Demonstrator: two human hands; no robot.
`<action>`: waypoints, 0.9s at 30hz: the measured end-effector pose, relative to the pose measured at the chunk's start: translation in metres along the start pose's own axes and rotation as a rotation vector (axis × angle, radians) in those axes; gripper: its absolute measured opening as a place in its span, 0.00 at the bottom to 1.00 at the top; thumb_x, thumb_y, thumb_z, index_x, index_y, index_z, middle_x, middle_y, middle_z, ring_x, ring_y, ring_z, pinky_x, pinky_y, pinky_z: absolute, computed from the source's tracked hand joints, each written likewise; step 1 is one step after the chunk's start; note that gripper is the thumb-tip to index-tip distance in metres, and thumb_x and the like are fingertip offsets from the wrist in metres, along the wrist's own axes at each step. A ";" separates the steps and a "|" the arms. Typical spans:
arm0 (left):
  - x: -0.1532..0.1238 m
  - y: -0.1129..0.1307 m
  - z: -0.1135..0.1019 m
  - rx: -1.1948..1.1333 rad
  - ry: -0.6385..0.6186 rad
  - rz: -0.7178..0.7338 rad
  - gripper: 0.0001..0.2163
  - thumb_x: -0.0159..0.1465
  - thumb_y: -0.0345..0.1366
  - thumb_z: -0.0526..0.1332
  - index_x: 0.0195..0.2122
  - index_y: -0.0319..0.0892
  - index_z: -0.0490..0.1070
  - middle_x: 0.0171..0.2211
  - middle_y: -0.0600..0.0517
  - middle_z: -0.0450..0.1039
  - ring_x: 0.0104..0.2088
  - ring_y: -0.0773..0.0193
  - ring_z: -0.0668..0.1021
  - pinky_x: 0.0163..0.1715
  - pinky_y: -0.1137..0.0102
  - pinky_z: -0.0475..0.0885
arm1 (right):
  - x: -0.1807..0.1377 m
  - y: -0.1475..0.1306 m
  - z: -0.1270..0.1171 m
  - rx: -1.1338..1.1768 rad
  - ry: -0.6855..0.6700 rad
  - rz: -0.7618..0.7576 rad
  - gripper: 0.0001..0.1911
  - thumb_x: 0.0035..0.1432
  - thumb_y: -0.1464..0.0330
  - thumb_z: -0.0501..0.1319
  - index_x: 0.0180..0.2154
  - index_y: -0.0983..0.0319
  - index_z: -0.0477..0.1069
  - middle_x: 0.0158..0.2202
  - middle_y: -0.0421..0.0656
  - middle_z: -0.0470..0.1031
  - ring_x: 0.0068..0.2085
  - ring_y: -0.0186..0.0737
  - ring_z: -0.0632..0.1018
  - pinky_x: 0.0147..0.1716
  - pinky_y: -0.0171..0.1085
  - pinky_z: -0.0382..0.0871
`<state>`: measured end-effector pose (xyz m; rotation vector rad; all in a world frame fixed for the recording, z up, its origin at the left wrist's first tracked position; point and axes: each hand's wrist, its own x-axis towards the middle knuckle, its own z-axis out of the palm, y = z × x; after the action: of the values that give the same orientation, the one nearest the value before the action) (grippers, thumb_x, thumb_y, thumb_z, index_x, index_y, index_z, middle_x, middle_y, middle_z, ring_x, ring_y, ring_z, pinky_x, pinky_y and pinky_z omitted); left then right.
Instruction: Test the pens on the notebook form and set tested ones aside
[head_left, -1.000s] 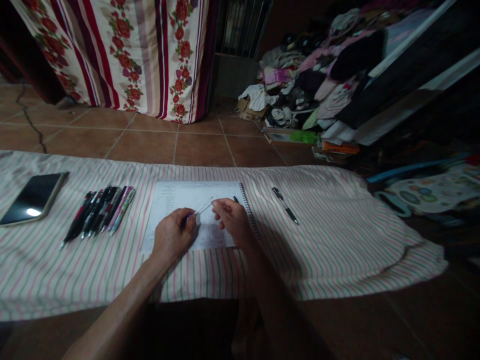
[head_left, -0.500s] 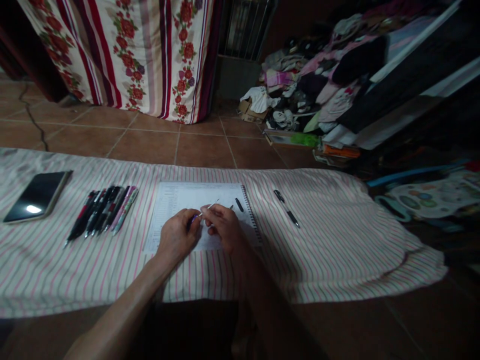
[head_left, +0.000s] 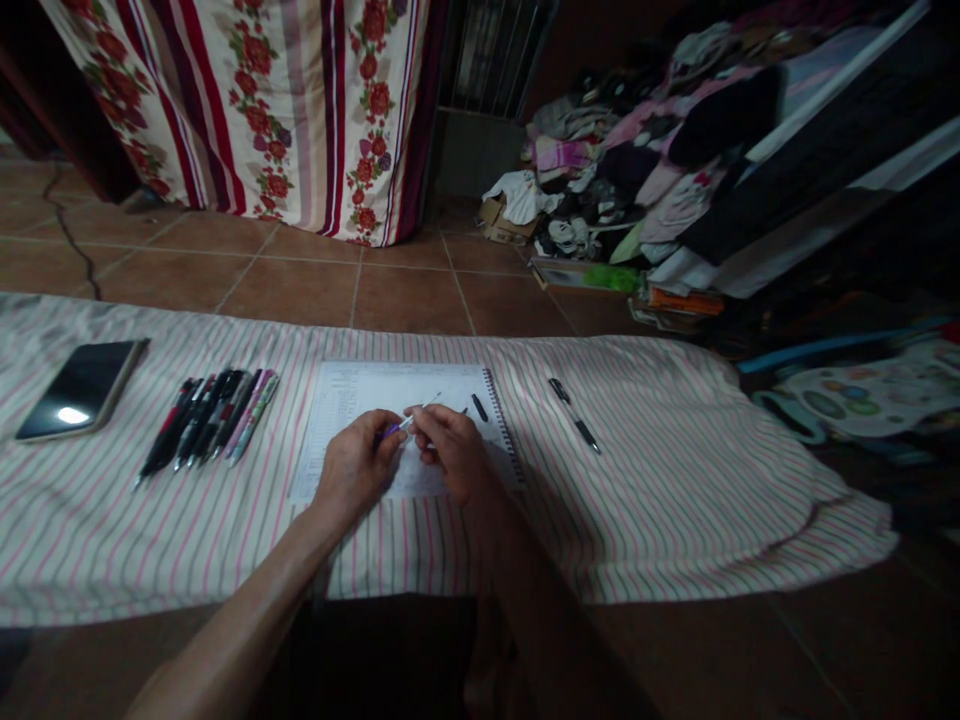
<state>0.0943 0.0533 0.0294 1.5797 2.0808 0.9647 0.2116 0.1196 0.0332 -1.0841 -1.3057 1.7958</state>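
Observation:
Above the spiral notebook (head_left: 330, 410), my two hands almost meet. My left hand (head_left: 356, 458) is closed around a small purple pen part (head_left: 391, 430), mostly hidden by the fingers. Between thumb and fingers, my right hand (head_left: 452, 450) pinches a thin white pen refill (head_left: 430, 401), its tip pointing up and right. The refill's lower end reaches the purple part; whether it sits inside cannot be made out. A short black pen piece (head_left: 479, 408) lies on the page beside my right hand, with another dark tip partly hidden behind the fingers.
A black pen (head_left: 576, 420) with a clear grip lies right of the notebook. On the left, several pens (head_left: 210, 415) lie in a row beside a phone (head_left: 81, 390). A striped cloth (head_left: 675, 470) covers the surface. Clothes (head_left: 637, 170) are piled beyond it.
Slightly more of the purple part and the white refill shows between my hands. My right hand has shifted a little up and right. The other things lie as before.

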 end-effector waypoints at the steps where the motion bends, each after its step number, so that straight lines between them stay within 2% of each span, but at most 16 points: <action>1: 0.000 -0.001 0.000 -0.008 0.001 -0.005 0.09 0.62 0.38 0.55 0.39 0.43 0.70 0.33 0.52 0.76 0.31 0.64 0.77 0.30 0.71 0.68 | 0.000 0.000 0.000 -0.003 0.003 0.001 0.14 0.45 0.58 0.62 0.29 0.63 0.73 0.22 0.36 0.65 0.21 0.27 0.63 0.16 0.27 0.54; 7: 0.001 -0.003 0.002 0.023 0.016 0.046 0.09 0.62 0.37 0.56 0.41 0.44 0.71 0.35 0.51 0.75 0.35 0.63 0.76 0.35 0.70 0.68 | -0.001 0.000 0.000 -0.005 0.060 0.004 0.13 0.44 0.59 0.62 0.27 0.63 0.72 0.23 0.37 0.67 0.22 0.27 0.65 0.17 0.28 0.55; 13: 0.001 -0.005 0.003 0.077 -0.005 0.097 0.11 0.63 0.36 0.52 0.42 0.41 0.71 0.33 0.50 0.73 0.32 0.64 0.75 0.34 0.70 0.67 | 0.001 0.002 -0.001 0.018 0.076 0.024 0.14 0.43 0.59 0.62 0.28 0.63 0.72 0.23 0.37 0.67 0.23 0.27 0.65 0.17 0.27 0.56; 27: -0.003 -0.009 -0.006 0.191 -0.074 0.095 0.12 0.64 0.36 0.50 0.41 0.42 0.72 0.33 0.50 0.72 0.33 0.63 0.75 0.34 0.71 0.67 | 0.006 -0.004 -0.008 0.015 0.171 -0.010 0.13 0.44 0.61 0.62 0.29 0.65 0.72 0.23 0.37 0.67 0.22 0.26 0.65 0.16 0.26 0.56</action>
<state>0.0852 0.0473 0.0263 1.7940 2.1168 0.7439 0.2167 0.1290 0.0342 -1.1928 -1.1920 1.6629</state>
